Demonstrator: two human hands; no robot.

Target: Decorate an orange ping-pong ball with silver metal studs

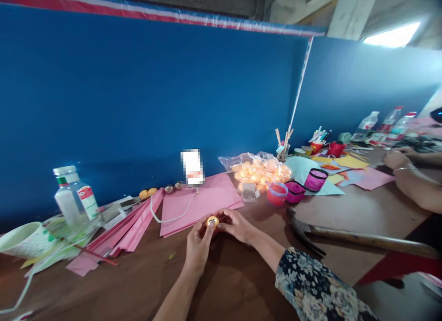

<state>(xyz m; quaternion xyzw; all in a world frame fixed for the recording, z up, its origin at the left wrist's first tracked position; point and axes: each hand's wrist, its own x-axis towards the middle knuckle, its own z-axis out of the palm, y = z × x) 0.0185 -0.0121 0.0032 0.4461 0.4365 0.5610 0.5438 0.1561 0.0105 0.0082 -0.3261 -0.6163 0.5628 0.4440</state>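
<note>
Between the fingers of both hands is a small orange ball (212,221) with what look like two googly eyes facing up. My left hand (199,240) grips it from the left, thumb against its front. From the right, my right hand (236,225) pinches its side with closed fingers. Both hands are above the brown tabletop (228,284), close to the front edge of a stack of pink paper (203,201). Behind them, a clear plastic bag (258,171) full of similar orange balls lies on the table.
A wooden-handled hammer (362,240) lies to the right, near a co-worker's arm (410,183). Red and magenta small containers (295,192) stand by the bag. Folded pink strips (127,229), a glass bottle (67,196) and a paper cup (24,240) are at left. A blue partition (155,90) rises behind.
</note>
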